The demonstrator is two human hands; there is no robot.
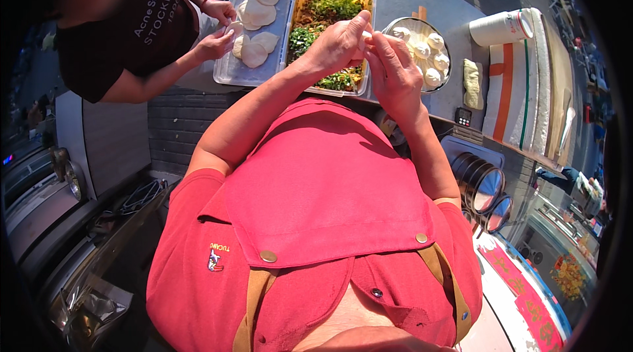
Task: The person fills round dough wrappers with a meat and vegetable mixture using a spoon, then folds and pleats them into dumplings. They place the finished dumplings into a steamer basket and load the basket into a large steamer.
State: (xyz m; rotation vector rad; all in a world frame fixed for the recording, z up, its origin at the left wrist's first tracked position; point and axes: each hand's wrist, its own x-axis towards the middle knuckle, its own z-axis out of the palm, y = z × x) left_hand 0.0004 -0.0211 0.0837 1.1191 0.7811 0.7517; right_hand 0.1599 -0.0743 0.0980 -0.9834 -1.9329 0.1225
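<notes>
Over the right edge of the filling tub, my left hand (336, 44) cups a small piece of pale dough (365, 39), most of it hidden by the fingers. My right hand (396, 67) pinches the dough's edge from the other side. Below them the plastic tub (373, 6) holds a dark minced filling with chopped green scallions (336, 6). To the right, several pleated white buns (422, 50) sit in a round steamer (413, 30). Flat dough wrappers (260, 11) lie on a translucent plastic tray (277, 63) to the left of the tub.
A co-worker (143, 30) at the left holds a dough wrapper (235, 29) in both hands. On the metal table (447, 1) stand a dough roll (473, 84), a digital timer (463, 116), stacked paper cups (499, 28) and a striped cloth (514, 90). Round steamer tins (482, 184) stand lower right.
</notes>
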